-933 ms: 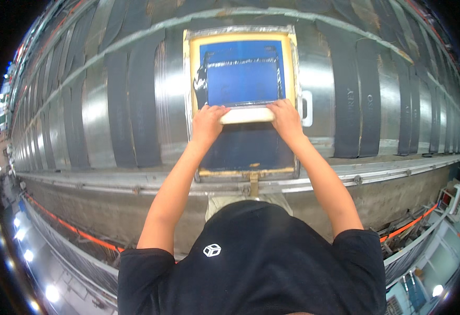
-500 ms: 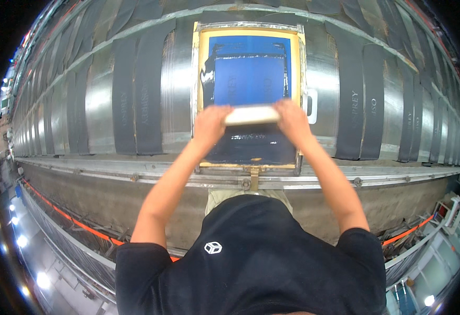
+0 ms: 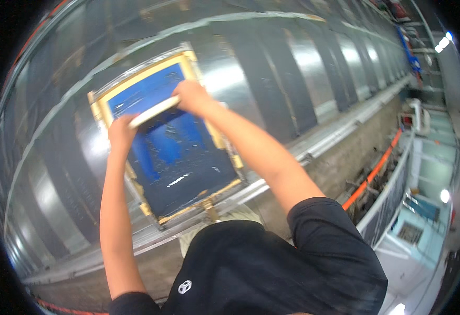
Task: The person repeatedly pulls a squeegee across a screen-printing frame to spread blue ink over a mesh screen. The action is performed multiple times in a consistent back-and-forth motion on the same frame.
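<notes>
Bar [image 3: 155,112], pale and straight, sat across the upper part of a yellow-edged frame [image 3: 140,77], its right end higher in view than its left. Left hand [image 3: 121,132] had fingers curled round the left end, right hand [image 3: 192,95] the same on the right end; blur made it hard to say how each thumb sat. Inside the frame, blue surface [image 3: 168,149] showed above the bar and in streaky patches below it; dark, wet-looking film [image 3: 193,181] covered the lower part, with a few shiny glints. Frame lay slanted in view on a long metal table [image 3: 225,71], which carried dark strips [image 3: 251,79] with shiny metal between some of them. Small brownish bracket [image 3: 210,211] stuck out at the frame's near edge, by a metal rail [image 3: 340,128] along the table's near side. Bare forearms [image 3: 117,226] came out of a black short-sleeved shirt [image 3: 251,268] with a white emblem [image 3: 185,286]. Off right, an orange strip [image 3: 372,178] ran beside a grey railing [image 3: 384,186].
</notes>
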`<control>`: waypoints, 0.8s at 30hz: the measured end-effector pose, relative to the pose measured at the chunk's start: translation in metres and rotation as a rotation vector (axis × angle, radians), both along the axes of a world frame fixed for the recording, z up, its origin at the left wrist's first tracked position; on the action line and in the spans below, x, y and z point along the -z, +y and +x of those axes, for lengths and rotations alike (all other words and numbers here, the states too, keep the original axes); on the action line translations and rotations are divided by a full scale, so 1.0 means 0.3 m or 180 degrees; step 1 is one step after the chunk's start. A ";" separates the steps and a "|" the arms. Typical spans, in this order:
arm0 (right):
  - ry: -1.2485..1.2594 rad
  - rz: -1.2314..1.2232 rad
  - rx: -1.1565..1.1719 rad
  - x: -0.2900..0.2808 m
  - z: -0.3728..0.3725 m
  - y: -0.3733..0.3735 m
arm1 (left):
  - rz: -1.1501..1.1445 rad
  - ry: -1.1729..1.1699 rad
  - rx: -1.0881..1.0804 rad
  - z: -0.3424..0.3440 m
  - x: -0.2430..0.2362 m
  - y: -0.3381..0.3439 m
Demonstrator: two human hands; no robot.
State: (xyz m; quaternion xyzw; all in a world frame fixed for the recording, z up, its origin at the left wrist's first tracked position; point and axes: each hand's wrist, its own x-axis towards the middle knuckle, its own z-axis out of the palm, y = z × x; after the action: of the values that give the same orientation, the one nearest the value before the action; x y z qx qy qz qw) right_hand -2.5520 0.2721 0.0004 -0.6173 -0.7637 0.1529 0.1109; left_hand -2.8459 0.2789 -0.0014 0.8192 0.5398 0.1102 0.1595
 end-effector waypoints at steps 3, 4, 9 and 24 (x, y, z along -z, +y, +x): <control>0.0227 -0.0093 0.0001 -0.005 -0.027 -0.300 | -0.0596 0.0224 -0.0757 0.074 -0.158 -0.328; 0.0247 -0.0068 -0.0013 0.001 -0.025 -0.410 | -0.0251 0.0111 -0.0371 0.045 -0.117 -0.426; 0.0778 0.0328 -0.0063 -0.038 -0.039 -0.833 | 0.0041 -0.0083 -0.0103 0.030 -0.154 -0.820; 0.0254 0.0142 -0.0405 -0.087 -0.020 0.163 | -0.0282 0.0023 -0.0259 -0.001 -0.147 0.133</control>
State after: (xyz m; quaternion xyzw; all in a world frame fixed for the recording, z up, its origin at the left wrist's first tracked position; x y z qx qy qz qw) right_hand -2.5580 0.3210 0.0264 -0.5583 -0.7996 0.1671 0.1451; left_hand -2.8463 0.3189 0.0428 0.7891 0.5776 0.0896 0.1891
